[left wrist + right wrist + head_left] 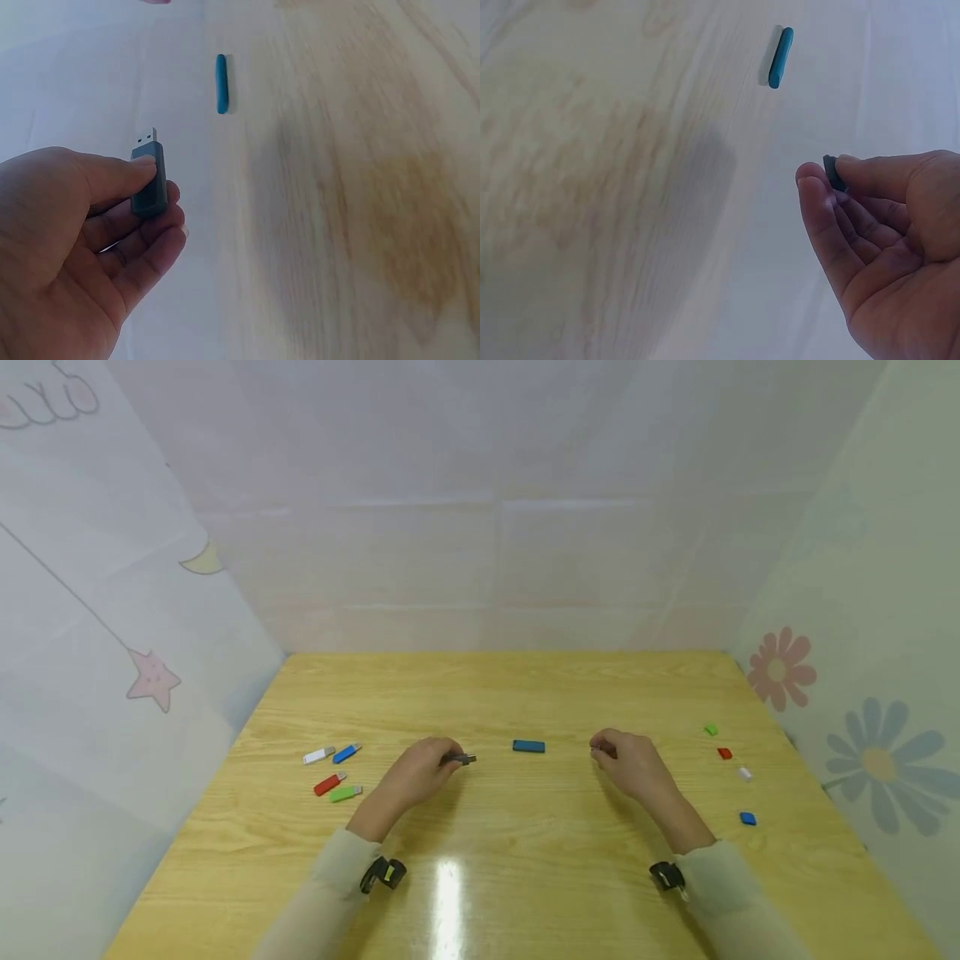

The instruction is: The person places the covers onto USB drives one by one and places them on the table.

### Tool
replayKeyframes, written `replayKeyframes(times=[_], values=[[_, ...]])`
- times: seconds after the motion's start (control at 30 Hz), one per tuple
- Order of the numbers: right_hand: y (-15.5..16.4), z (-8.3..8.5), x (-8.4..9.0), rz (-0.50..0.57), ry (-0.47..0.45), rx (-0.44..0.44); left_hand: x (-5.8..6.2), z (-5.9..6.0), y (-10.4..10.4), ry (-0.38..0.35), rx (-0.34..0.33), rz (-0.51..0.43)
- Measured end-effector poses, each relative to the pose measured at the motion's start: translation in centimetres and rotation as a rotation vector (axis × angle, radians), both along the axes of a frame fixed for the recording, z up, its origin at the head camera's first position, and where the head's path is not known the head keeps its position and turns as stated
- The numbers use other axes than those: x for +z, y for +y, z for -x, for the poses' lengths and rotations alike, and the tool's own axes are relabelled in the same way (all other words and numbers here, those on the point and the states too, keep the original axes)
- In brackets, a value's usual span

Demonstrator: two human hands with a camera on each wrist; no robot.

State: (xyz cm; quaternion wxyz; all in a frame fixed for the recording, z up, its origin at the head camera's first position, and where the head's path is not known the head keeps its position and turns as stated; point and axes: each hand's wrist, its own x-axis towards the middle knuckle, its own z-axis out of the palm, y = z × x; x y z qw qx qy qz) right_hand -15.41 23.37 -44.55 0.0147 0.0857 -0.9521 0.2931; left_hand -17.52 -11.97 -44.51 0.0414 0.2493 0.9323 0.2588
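Wooden table [525,860], left hand [412,777] pinching uncapped USB stick [461,759]

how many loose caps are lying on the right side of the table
4, in a line along the table's right edge: green cap farthest, then red cap, white cap, and blue cap nearest. The right hand pinches a small dark piece, possibly a fifth.

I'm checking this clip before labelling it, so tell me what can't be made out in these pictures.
- The small dark piece pinched by the right hand: right wrist view, mostly hidden by thumb and fingers; what it is cannot be told.
- Four small coloured pieces at the table's right: head view, too small to identify.
- The dark USB stick in the left hand: left wrist view, rear end covered by fingers.
- Table grain: both wrist views, blurred.
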Motion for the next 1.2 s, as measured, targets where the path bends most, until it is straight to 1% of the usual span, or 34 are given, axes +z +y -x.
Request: replayKeyframes(times=[0.1, 0.3, 0.57, 0.77, 1.0, 1.2], values=[[-0.4, -0.1, 0.0, -0.008, 0.009, 0.003, -0.1, 0.1, 0.2, -0.027, -0.002, -0.017], [-1.2, -0.1, 0.2, 0.003, 0.048, 0.035, -0.3, 0.5, 0.5, -0.034, -0.005, 0.006], [-2.0, -0.1, 0.4, 0.007, 0.013, 0.038, -0.3, 0.6, 1.5, -0.04, -0.035, 0.007], [-2.7, -0.1, 0.5, 0.006, 0.031, 0.059, -0.2, 0.7, 2.5, -0.021, -0.075, 0.018], [-3.3, 0.0, 0.4, 0.021, 0.035, 0.073, 0.0, 0.8, 3.4, -0.017, -0.088, 0.032], [-3.9, -0.1, 0.1, 0.034, 0.022, 0.083, -0.2, 0.7, 4.0, -0.019, -0.105, 0.023]])
